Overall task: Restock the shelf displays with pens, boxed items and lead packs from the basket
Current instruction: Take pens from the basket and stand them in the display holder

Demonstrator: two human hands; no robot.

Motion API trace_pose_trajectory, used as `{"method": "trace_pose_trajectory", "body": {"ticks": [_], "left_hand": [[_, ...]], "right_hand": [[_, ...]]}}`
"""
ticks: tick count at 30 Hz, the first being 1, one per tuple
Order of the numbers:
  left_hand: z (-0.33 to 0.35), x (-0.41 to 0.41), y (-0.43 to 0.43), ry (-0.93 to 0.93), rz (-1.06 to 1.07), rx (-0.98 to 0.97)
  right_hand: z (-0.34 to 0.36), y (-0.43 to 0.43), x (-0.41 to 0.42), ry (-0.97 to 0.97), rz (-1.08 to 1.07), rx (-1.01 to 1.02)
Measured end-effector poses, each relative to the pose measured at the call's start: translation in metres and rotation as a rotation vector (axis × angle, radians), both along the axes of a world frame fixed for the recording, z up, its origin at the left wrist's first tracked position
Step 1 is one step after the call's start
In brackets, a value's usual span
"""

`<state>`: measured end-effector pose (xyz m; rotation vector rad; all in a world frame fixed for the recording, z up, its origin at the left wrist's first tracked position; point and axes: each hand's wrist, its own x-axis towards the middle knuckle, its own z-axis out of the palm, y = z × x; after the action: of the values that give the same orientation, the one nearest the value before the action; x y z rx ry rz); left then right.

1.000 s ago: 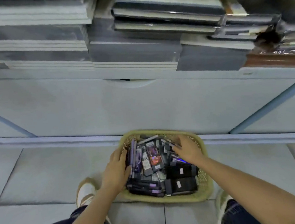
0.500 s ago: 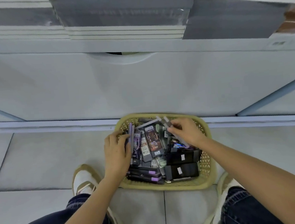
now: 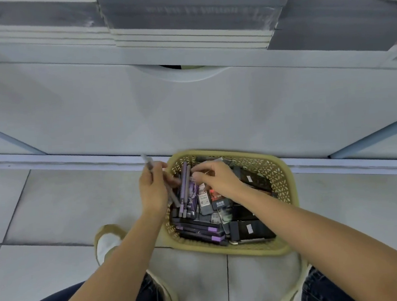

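Head camera looks down on one rectangular basket (image 3: pixel 288 190) of yellowish plastic with lattice-pierced walls, standing on glossy pale floor tiles (image 3: pixel 66 203) against a white shelf base (image 3: pixel 189 108). It holds slim purple pens (image 3: pixel 185 187), printed carded lead packs (image 3: pixel 203 197) and at least two flat black boxes (image 3: pixel 251 229) with white labels. The left hand (image 3: pixel 153 192) grips a thin grey pen (image 3: pixel 146 160) just beside the basket's left rim. The right hand (image 3: pixel 218 177) curls over the purple pens; whether it holds anything cannot be told. Film-wrapped grey pads (image 3: pixel 194 15) lie stacked above.
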<state>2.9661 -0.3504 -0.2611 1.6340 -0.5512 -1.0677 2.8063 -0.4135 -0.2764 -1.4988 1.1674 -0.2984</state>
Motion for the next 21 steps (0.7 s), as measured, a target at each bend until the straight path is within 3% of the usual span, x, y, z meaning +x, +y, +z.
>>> {"method": "trace_pose_trajectory", "body": {"ticks": [5,12,16,21], "left_hand": [[-0.016,0.021,0.014,-0.008,-0.077,0.195],[-0.021,0.028,0.02,0.044,-0.161,0.204],[-0.022,0.027,0.02,0.039,-0.152,0.213],[-0.021,0.026,0.018,0.005,-0.159,0.21]], "right_hand": [[-0.024,-0.002,0.024,0.166,-0.009,0.007],[-0.045,-0.009,0.065,0.243,-0.079,0.025],[-0.045,-0.013,0.064,0.217,-0.09,0.039],[-0.044,-0.005,0.053,0.013,-0.194,0.047]]}}
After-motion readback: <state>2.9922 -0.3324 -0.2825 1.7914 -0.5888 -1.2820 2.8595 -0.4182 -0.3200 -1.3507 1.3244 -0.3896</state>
